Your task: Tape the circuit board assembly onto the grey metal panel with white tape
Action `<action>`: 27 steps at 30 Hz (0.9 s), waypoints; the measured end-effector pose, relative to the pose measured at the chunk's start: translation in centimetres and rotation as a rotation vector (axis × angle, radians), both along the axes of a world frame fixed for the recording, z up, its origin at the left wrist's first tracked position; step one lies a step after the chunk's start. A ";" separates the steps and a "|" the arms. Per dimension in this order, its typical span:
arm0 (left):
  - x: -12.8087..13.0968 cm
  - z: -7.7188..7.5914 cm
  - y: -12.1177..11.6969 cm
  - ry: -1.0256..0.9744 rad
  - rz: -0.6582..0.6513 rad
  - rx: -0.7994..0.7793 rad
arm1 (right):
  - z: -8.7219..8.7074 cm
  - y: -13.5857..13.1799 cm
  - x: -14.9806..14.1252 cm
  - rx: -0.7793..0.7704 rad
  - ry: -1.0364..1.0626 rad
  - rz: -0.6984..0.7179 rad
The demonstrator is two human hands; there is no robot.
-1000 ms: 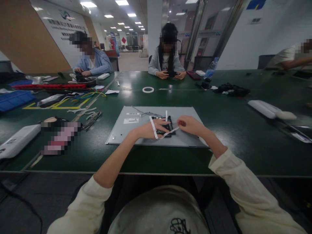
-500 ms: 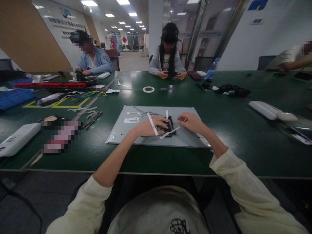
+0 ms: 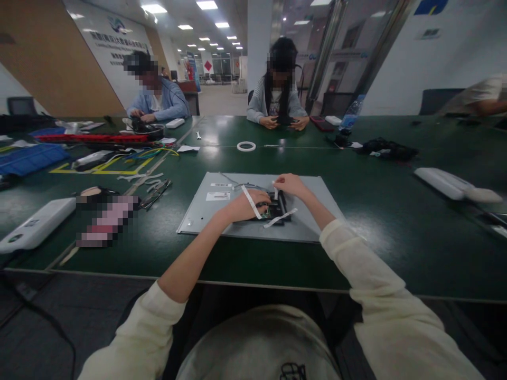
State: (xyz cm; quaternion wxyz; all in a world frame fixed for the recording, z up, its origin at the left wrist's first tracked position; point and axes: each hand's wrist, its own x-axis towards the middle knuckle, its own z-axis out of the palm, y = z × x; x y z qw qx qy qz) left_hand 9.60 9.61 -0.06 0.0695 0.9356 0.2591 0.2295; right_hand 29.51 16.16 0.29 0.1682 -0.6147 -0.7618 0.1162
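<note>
A flat grey panel (image 3: 198,211) lies on the table in front of me, with a black electronic part (image 3: 282,203) on its middle. My left hand (image 3: 247,205) rests over the left side of this part, its fingers bent onto it and partly hidden. One white tape strip (image 3: 252,201) slants beside the fingers and the back of this hand. Another tape strip (image 3: 280,218) crosses the part's near edge. At the far edge, my right hand (image 3: 291,184) pinches the top of a short upright tape strip (image 3: 276,193). A thin grey cable (image 3: 241,186) runs along the panel behind my left hand.
A tape roll (image 3: 246,146) lies beyond the panel. On the left are wrenches (image 3: 148,179), eyeglasses (image 3: 156,194), a pink blurred item (image 3: 109,219), a white device (image 3: 37,224) and a blue tray (image 3: 34,158). Another white device (image 3: 439,182) lies right. Two people sit across the table.
My right hand has moved left and away from me, from the panel's right side to the tape strip at the part's far edge. My left hand's fingers have drawn in slightly on the part.
</note>
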 end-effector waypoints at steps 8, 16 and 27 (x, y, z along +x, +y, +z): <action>0.0 0.2 -0.2 0.023 0.009 0.005 | -1.0 -0.4 0.0 0.073 0.069 -0.006; 0.1 0.1 -0.2 0.044 0.010 0.029 | 0.4 -2.3 0.2 0.184 -0.029 0.186; 0.0 -0.1 0.1 0.002 -0.021 0.013 | 0.7 -2.4 0.6 -0.075 0.107 0.177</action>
